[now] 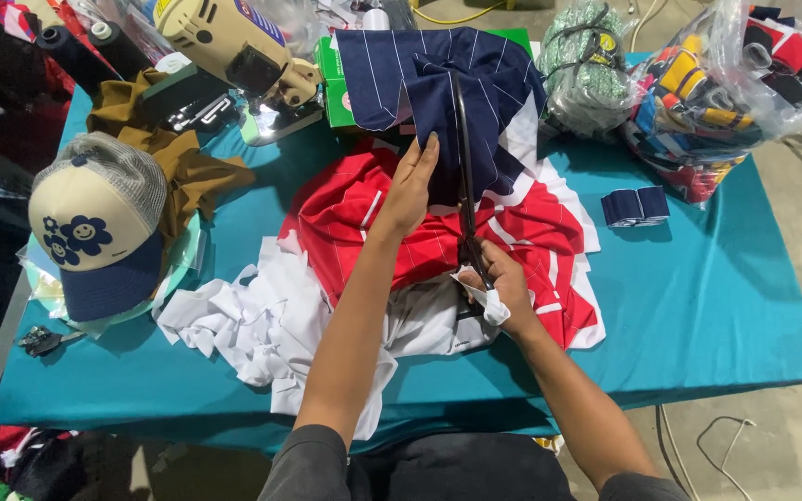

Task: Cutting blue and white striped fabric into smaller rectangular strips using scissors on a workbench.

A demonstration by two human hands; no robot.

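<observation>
The left hand (410, 190), fingers pressed flat together, holds navy pinstriped cloth (438, 83) upright over red striped fabric (364, 223) on a teal table (717, 297). The right hand (503, 288) grips black scissors (464, 176), its fingers curled through handles largely hidden; the blades run up against the navy cloth.

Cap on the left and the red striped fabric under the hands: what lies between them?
In the head view, between the cap and the red striped fabric lie brown cloth, bare teal table cover and white fabric scraps.
</observation>
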